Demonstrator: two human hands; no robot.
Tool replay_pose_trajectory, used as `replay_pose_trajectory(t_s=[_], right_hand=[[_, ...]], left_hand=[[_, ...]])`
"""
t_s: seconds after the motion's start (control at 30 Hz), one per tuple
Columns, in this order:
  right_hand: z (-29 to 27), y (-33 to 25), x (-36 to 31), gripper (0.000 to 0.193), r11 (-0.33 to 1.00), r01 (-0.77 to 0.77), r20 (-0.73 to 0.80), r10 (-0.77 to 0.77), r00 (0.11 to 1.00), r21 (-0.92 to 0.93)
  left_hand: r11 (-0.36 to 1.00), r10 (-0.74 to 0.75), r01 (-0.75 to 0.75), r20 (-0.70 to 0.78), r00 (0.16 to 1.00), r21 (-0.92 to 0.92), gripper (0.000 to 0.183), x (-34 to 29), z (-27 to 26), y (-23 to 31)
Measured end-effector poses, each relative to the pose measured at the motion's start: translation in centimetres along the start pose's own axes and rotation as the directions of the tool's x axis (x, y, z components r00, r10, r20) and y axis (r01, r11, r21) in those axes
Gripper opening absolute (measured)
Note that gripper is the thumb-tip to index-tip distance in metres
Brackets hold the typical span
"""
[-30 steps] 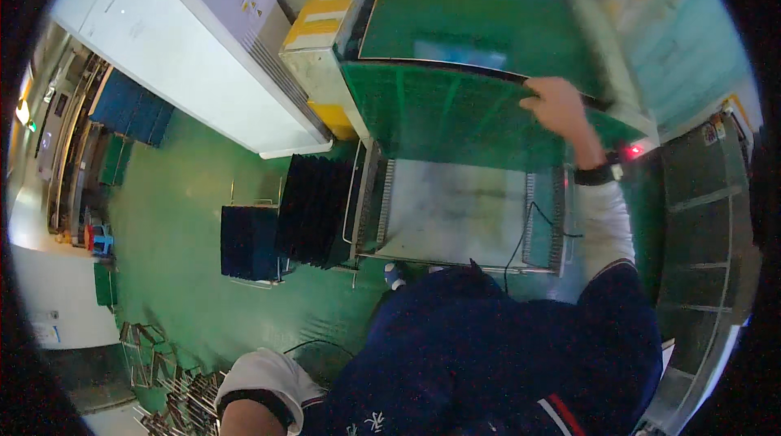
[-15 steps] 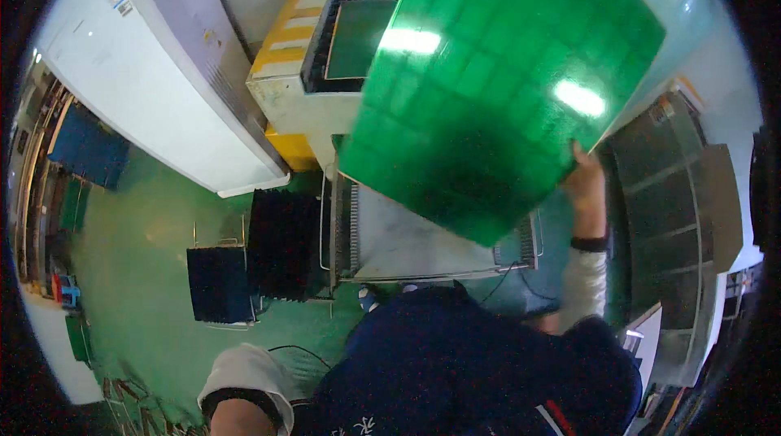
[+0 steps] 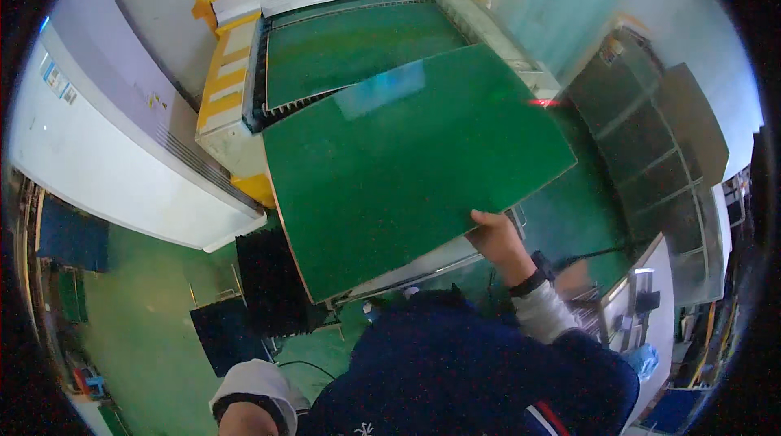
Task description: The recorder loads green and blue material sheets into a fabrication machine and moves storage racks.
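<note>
Since the green panel [image 3: 415, 167] swung lower, I've sight of the rear panel [image 3: 350, 50]. Right hand [image 3: 499, 242] grips the former's edge; left hand out of view

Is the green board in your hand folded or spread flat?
Spread flat. The green board shows one whole face without a fold; the right hand grips its near edge.

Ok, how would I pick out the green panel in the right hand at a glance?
At the top of the view stands a pale yellow-striped machine. In front of it, the right hand grips a glossy green rectangular panel by one edge. Unlike the second green panel lying in the machine, this one is hand-held and turned askew.
</note>
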State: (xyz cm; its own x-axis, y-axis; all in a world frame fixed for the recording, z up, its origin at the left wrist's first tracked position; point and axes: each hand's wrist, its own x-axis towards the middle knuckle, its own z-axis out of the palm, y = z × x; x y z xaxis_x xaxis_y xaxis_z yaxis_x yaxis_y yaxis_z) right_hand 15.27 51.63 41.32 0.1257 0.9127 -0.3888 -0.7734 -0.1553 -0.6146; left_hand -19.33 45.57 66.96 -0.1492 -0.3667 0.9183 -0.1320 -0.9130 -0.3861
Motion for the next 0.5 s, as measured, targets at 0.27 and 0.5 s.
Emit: replay_pose_trajectory(t_s=[0.27,0.5], right_hand=[[-0.5,2.5,0.1,0.008,0.988,-0.149,-0.036,0.151,0.988,0.033],[-1.6,3.4,1.9,0.007,0.971,-0.232,-0.046,0.235,0.971,0.067]], left_hand=[[0.86,-0.146,0.426,-0.663,0.735,0.282,0.017,-7.9,-2.8,4.6],[0.109,-0.986,0.977,-0.102,0.129,0.184,0.01,-16.2,-0.3,3.6]])
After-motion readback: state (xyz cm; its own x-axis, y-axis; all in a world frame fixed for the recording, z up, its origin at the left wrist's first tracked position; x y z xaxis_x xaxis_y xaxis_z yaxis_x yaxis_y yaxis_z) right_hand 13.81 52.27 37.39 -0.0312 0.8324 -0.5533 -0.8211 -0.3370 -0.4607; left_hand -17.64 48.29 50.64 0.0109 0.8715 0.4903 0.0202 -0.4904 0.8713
